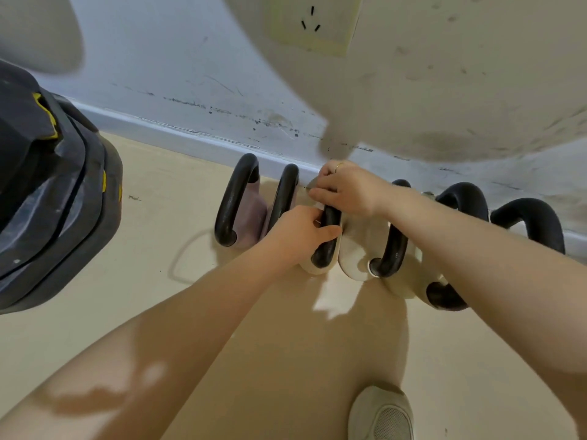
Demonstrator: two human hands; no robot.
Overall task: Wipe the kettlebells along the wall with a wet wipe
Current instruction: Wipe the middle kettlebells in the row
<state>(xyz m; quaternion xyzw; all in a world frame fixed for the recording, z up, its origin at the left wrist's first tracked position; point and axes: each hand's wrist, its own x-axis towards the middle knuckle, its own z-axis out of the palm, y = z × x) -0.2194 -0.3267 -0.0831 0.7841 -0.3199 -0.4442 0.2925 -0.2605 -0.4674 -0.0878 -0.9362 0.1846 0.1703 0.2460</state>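
Observation:
Several kettlebells with black handles stand in a row against the wall. Two at the left have mauve bodies point(251, 217); the ones to the right are cream point(359, 249). My left hand point(298, 233) grips the black handle point(327, 242) of the middle cream kettlebell. My right hand point(346, 188) reaches over the far end of that same handle with its fingers curled on a pale wet wipe point(313, 183), of which only a small edge shows.
A large black weight with yellow marks point(47, 192) stands on the floor at the left. A grey shoe point(381, 414) is at the bottom. The scuffed white wall carries a socket point(313, 23), and the skirting board point(190, 138) runs behind the row.

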